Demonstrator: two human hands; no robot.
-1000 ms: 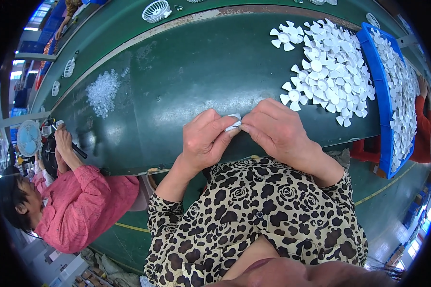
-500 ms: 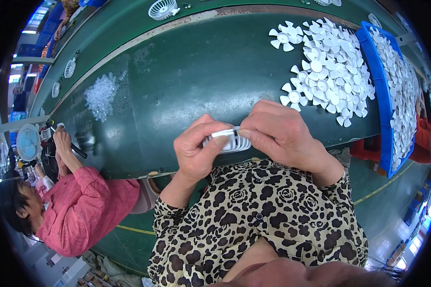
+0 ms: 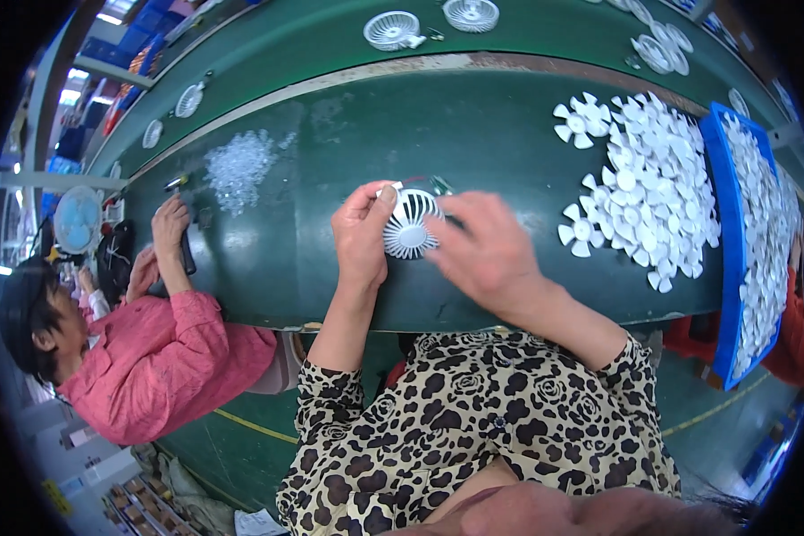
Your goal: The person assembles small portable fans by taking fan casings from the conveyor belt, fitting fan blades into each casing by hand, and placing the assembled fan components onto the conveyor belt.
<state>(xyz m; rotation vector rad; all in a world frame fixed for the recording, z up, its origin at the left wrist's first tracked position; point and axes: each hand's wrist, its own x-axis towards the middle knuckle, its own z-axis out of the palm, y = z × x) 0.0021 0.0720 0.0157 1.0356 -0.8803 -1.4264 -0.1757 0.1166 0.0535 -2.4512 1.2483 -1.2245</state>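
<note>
Above the green work table [image 3: 313, 295], my left hand [image 3: 362, 237] is closed on the left edge of a white round fan housing [image 3: 412, 237], thumb on its upper rim. Its slatted face is turned up, with a plain disc in the middle. A small green circuit board [image 3: 440, 185] with a thin reddish wire sticks out at the housing's top. My right hand [image 3: 489, 255] is smeared by motion at the housing's right side. Its fingertips overlap the housing's edge, and I cannot make out whether they grip it.
White fan blades [image 3: 648, 179] lie heaped on the right, beside a blue crate [image 3: 726, 241] full of more. Small clear pieces [image 3: 241, 170] form a pile at left. Beyond, a green belt [image 3: 304, 55] bears several fan housings. A co-worker in pink [image 3: 165, 357] handles a tool at left.
The fan housing has turned from edge-on to face up and now shows its slats. My right hand has shifted from its top edge to its right side. Housings on the belt stand further right.
</note>
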